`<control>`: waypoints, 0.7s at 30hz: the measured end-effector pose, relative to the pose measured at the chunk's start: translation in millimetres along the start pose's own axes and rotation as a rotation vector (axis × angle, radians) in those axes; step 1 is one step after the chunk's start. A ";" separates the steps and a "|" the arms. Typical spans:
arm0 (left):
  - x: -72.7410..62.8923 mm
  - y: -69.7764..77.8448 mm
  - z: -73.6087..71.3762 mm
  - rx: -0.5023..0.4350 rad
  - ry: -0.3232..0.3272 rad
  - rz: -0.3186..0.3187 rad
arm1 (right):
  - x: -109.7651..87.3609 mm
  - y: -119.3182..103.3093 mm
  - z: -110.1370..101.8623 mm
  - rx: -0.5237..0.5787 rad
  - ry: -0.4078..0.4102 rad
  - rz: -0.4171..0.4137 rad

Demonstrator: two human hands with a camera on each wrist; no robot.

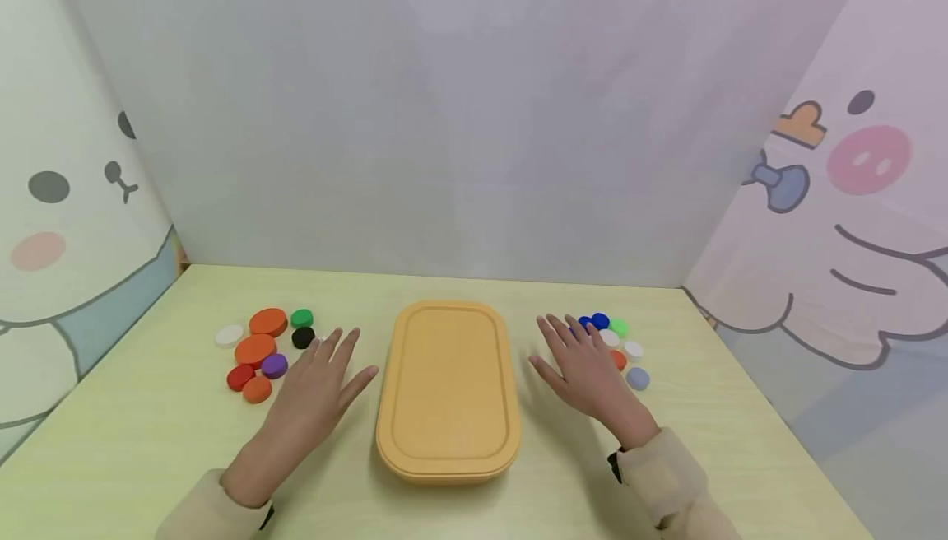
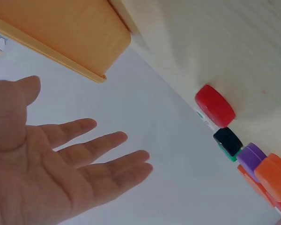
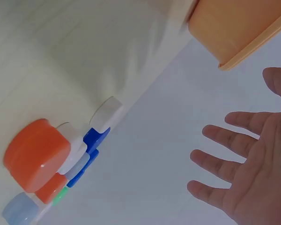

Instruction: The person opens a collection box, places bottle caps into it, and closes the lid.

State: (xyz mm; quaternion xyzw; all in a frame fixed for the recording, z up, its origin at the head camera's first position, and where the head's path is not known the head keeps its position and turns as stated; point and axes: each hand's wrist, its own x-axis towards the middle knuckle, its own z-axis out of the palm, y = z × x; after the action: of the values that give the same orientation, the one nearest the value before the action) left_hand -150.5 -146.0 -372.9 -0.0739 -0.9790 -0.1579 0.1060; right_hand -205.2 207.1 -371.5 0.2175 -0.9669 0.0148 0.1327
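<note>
Left grip (image 1: 313, 390), right grip (image 1: 590, 373) spread, empty, flanking yellow box (image 1: 450, 388). Likely pre-contact; next move probably calls for lowering.

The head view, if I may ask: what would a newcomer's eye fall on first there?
Probably the closed orange box, standing on the table between the left hand and the right hand. Next might come the bright discs clustered left of the box and another cluster on the right, partly hidden behind the right hand.
</note>
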 end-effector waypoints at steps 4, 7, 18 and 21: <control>2.2 6.1 -0.7 -0.043 0.043 0.018 | 11.1 -2.1 -2.4 0.014 0.011 -0.020; 3.8 10.9 0.6 -0.071 0.081 0.033 | 20.5 -3.8 -3.4 0.030 0.023 -0.035; 9.4 29.6 5.5 -0.091 0.076 0.045 | 49.3 -10.3 3.6 0.063 0.061 -0.080; 11.2 33.1 7.0 -0.085 0.072 0.040 | 54.5 -11.3 7.0 0.072 0.074 -0.084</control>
State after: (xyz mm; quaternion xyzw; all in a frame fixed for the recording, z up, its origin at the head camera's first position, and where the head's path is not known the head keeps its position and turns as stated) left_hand -156.7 -111.4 -367.0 -0.0921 -0.9653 -0.1998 0.1410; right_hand -249.6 173.5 -364.3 0.2616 -0.9502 0.0520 0.1611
